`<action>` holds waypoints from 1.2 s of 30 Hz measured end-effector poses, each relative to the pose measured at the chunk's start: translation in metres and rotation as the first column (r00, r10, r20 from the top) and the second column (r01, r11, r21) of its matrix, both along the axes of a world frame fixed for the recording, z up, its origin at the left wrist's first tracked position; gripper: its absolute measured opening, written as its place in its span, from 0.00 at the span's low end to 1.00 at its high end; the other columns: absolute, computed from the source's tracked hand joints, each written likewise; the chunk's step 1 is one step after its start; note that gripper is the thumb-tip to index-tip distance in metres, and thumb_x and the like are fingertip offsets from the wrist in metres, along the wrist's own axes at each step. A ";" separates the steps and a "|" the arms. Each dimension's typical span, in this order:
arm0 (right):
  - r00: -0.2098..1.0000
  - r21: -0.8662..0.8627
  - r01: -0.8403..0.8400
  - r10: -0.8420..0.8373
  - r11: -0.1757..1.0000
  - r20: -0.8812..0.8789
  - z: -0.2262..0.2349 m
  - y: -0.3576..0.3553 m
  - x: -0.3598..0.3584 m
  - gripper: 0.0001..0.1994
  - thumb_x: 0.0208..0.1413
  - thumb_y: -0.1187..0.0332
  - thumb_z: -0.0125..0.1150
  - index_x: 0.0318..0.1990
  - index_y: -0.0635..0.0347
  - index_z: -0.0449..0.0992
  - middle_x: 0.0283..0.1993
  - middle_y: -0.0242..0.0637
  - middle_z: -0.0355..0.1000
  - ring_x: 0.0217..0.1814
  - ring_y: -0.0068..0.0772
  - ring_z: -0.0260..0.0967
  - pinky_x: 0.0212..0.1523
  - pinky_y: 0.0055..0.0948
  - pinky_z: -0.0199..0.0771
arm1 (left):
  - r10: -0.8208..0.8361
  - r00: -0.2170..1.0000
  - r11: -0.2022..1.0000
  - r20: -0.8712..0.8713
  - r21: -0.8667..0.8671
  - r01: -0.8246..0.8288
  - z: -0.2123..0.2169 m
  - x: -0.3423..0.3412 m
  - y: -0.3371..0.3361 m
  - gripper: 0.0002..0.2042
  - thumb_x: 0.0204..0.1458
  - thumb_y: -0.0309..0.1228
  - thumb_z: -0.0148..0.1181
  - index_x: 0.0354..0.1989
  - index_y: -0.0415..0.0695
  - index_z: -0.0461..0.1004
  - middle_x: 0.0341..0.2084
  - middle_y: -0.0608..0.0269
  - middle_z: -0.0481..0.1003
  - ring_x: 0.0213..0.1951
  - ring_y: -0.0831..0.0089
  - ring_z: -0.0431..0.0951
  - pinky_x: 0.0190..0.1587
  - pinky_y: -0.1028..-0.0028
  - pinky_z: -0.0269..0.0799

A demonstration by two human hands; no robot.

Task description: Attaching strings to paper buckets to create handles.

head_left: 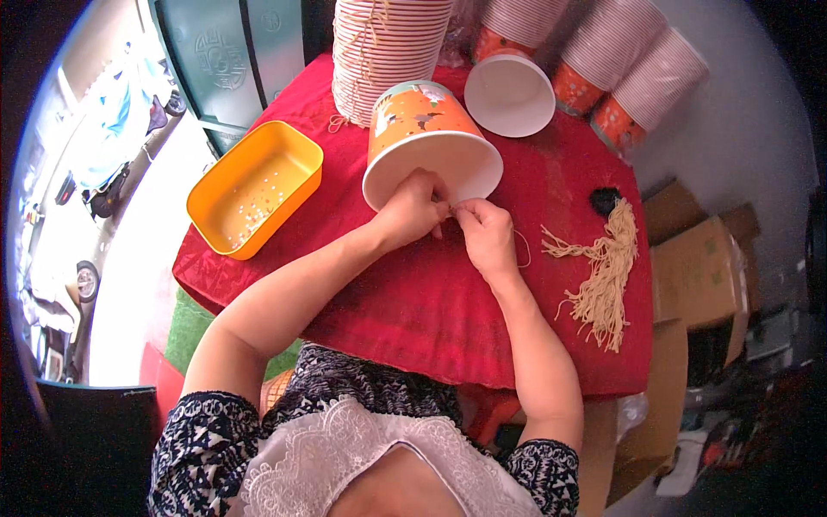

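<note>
One red-clothed table (396, 319) dominates the room, with a bright street and parked two-wheelers (86, 280) off to the left, a green metal door (228, 65) beyond and cardboard boxes (698, 267) crowding the right. Along the far edge stand nested paper buckets, the tallest stack (388, 56) draped with strings. Nearer, an orange-printed bucket (422, 121) lies tipped in the middle of the cloth, its white mouth facing the seated worker. A yellow tray (289, 202), scattered with small white bits (250, 222), sits to the left; a tangle of beige cords (610, 276) lies to the right. The left hand (415, 207) curls at the bucket's lower rim, its hold hidden from where I stand; the right hand (487, 234) pinches narrowly beside it, apparently on a thin cord (524, 248) that loops past the wrist. The step appears to be working that cord at the rim; the next move seems to call for a steady bucket and close fingertip control.
</note>
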State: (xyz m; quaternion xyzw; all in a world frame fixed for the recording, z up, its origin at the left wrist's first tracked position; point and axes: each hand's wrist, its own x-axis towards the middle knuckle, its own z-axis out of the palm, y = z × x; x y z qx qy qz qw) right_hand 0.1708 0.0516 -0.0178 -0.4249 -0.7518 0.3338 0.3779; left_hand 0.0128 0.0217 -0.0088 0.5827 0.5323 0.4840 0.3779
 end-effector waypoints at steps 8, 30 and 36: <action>0.997 -0.237 -0.001 -0.016 0.972 -0.070 -0.002 0.009 0.006 0.08 0.55 0.72 0.57 0.34 0.70 0.78 0.25 0.43 0.76 0.29 0.23 0.71 0.32 0.28 0.70 | 0.017 0.989 0.997 -0.148 0.075 -0.006 -0.005 0.004 -0.001 0.04 0.46 0.18 0.54 0.23 0.30 0.73 0.18 0.51 0.74 0.20 0.67 0.77 0.22 0.69 0.73; 0.966 -0.246 -0.090 0.024 0.965 -0.257 0.005 -0.001 0.004 0.07 0.57 0.74 0.57 0.38 0.68 0.79 0.33 0.36 0.79 0.35 0.22 0.72 0.39 0.24 0.71 | 0.054 0.980 0.998 -0.191 0.049 -0.046 -0.006 0.005 -0.004 0.05 0.50 0.21 0.56 0.32 0.30 0.75 0.35 0.49 0.72 0.28 0.66 0.77 0.26 0.71 0.74; 0.979 -0.229 -0.069 0.022 0.971 -0.202 0.000 0.005 0.006 0.08 0.56 0.72 0.59 0.38 0.68 0.80 0.32 0.38 0.79 0.34 0.22 0.72 0.38 0.25 0.72 | 0.039 0.982 0.999 -0.183 0.030 -0.034 0.001 0.006 -0.004 0.06 0.50 0.23 0.56 0.32 0.30 0.74 0.30 0.51 0.74 0.28 0.68 0.76 0.27 0.71 0.73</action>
